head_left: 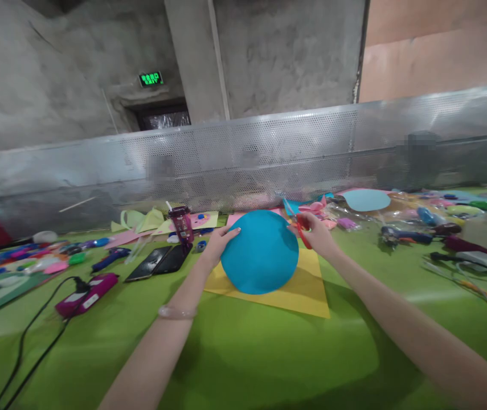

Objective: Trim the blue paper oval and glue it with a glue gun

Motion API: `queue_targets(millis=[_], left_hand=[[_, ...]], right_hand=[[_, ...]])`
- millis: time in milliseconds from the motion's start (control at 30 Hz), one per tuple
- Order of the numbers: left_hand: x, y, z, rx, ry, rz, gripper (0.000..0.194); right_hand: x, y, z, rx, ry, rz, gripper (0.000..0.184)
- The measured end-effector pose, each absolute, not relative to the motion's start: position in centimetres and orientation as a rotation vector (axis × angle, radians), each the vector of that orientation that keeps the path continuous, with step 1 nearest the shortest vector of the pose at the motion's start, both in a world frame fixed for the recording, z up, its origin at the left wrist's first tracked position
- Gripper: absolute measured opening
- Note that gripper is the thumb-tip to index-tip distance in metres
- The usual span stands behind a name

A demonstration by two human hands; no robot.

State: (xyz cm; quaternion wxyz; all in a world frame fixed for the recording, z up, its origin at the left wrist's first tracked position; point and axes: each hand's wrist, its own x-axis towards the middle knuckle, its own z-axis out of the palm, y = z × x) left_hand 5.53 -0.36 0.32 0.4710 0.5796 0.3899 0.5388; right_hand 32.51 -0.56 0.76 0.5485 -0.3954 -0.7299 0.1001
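Observation:
A round blue paper disc [260, 253] is held up in front of me, its left edge pinched between the thumb and fingers of my left hand [220, 244]. My right hand [314, 232] grips a pair of red-handled scissors [305, 234] beside the disc's upper right edge. The blades point up and away, and look slightly apart. Under the disc, a sheet of yellow paper [311, 285] lies on the green table [277, 353]. Blue and pink paper scraps [301, 206] lie behind the scissors.
Left of the disc stand a purple cup with a straw [182, 225], dark phones [153, 263], a blue glue gun [110, 259] and a magenta power strip [87, 295] with a black cable. To the right are a light blue paper oval [367, 200], another glue gun [405, 234] and cables [469, 285].

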Motion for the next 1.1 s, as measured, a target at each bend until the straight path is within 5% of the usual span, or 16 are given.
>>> queue_targets(millis=[167,300,800,1100], left_hand=[[5.7,0.0,-0.1,1.413,0.936,1.226,0.036],[6.0,-0.2,0.0,1.369,0.924,1.175,0.036],[6.2,-1.0,0.3,1.491,0.978,1.064,0.041],[5.7,-0.6,0.4,1.472,1.001,1.124,0.042]], right_hand=[[32.1,-1.3,0.5,-0.839,-1.997,-0.506,0.028],[31.1,-2.1,0.0,-0.948,-2.049,-0.736,0.032],[31.4,-0.1,-0.8,-0.95,-1.794,0.474,0.023],[32.6,-1.1,0.7,-1.369,-1.675,0.955,0.054]])
